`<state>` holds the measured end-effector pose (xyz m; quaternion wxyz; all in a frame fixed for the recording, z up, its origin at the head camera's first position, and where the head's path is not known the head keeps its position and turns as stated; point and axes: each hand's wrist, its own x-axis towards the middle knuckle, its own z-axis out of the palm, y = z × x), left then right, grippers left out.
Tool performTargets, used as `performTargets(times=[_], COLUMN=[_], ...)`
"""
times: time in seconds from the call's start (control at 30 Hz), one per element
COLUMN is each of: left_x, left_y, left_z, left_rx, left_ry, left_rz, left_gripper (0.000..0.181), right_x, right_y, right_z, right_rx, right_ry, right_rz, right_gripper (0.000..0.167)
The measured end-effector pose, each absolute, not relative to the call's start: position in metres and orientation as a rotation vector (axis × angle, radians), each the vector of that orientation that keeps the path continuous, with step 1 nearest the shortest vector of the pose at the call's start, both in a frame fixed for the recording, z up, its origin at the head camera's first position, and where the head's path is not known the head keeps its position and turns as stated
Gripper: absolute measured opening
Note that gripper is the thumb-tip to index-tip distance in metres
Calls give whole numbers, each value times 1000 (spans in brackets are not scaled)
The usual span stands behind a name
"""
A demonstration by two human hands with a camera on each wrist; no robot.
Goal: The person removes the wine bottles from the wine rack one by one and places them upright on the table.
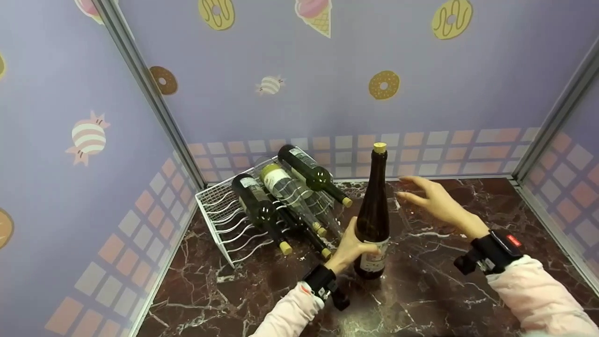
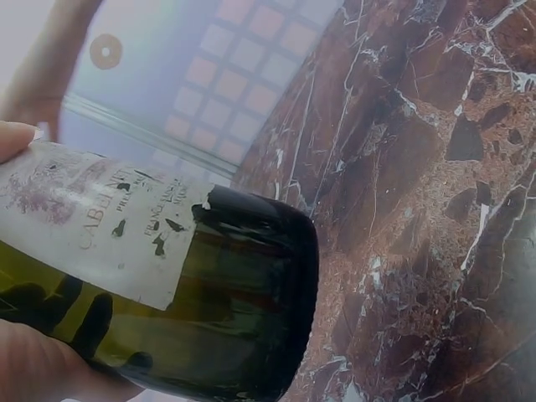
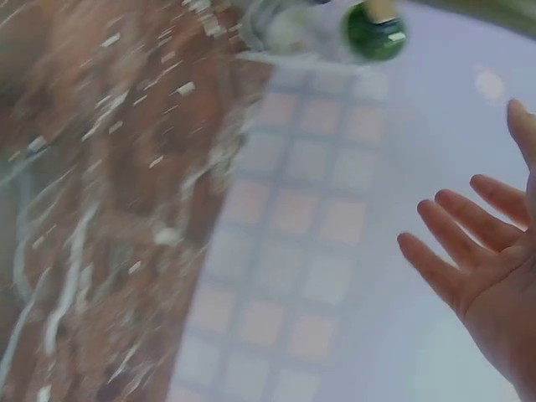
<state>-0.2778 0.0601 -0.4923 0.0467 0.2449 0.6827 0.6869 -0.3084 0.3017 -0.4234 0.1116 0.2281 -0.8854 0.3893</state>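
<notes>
In the head view a dark wine bottle (image 1: pixel 374 206) with a cork stands upright, right of a white wire rack (image 1: pixel 213 224). My left hand (image 1: pixel 348 248) grips its lower body, thumb across the label. The left wrist view shows the bottle's worn label (image 2: pixel 126 222) and its base. My right hand (image 1: pixel 435 203) is in the air right of the bottle, apart from it. In the right wrist view the fingers of that right hand (image 3: pixel 494 251) are spread, with nothing in them.
Several corked bottles lie on the rack, among them a dark bottle (image 1: pixel 252 199), a clear bottle (image 1: pixel 285 187) and a green one (image 1: pixel 309 171). The dark marble-patterned tabletop (image 1: pixel 430 290) meets patterned walls (image 1: pixel 327 103) at the back and sides.
</notes>
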Motion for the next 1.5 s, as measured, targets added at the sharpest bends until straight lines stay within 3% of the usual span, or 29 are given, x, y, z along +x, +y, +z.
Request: performTargets(times=[0.17,0.4,0.8,1.07,1.23,1.5], left_x=[-279,-279,-275,-292,-298,-297], left_y=[60,60,65,70,71,76], left_z=[-494,-499,-497,-524,-529,-529], left_rx=[741,774,843,718,641,692], left_ry=[2072,2069,2123,2156,2191,2227], left_rz=[2120,2114,2078,1999,1882,1824], left_gripper=[56,59,60,70,79,74], right_x=[-293,-274,-297,-293,-295,-298], right_y=[271,236,236,238,238,230], right_z=[-386,-358,-375,-372,-377,-385], right_rx=[764,753,654,505,472,330], right_ry=[-2477,-2490,-2468,-2579,-2494,-2297], right_rz=[1414,1577,1414,1207,1143,1222], right_gripper=[36,40,33,35,26,10])
